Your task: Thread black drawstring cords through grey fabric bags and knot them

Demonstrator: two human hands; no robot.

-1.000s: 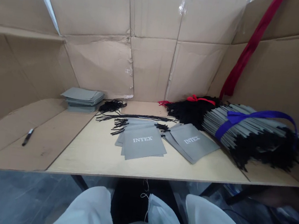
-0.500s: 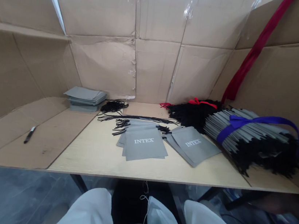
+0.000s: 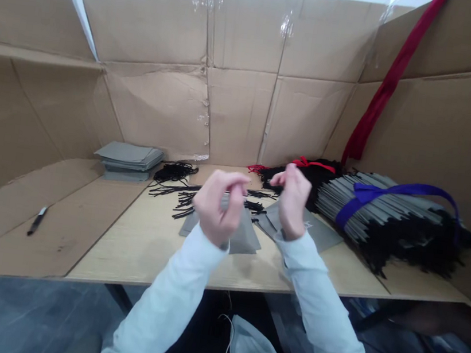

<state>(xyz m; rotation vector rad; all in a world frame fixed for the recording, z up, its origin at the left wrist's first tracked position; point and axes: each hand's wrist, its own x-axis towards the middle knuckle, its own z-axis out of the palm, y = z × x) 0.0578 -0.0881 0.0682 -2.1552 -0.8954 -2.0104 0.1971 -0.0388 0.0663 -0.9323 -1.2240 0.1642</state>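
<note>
My left hand is raised over the near stack of grey drawstring pouches, its fingers curled into a loose fist. Nothing shows inside it. To its right, my right hand hovers in front of a second small pile of grey pouches, fingers bent inward and closed, with no object visible in them. The two hands face each other and stay apart. Black cords stick out from the pouches' tops. My hands hide most of the white printing on the pouches.
Loose black cords lie behind the pouches. At back left is a stack of grey pieces; a marker lies left. On the right are a pouch bundle with blue ribbon and a black bundle with red ribbon. Cardboard walls surround the table.
Both my hands and forearms have come up into view above the pouches; before, only the sleeves showed low down. The pouches and bundles lie as before. The view has shifted slightly.
</note>
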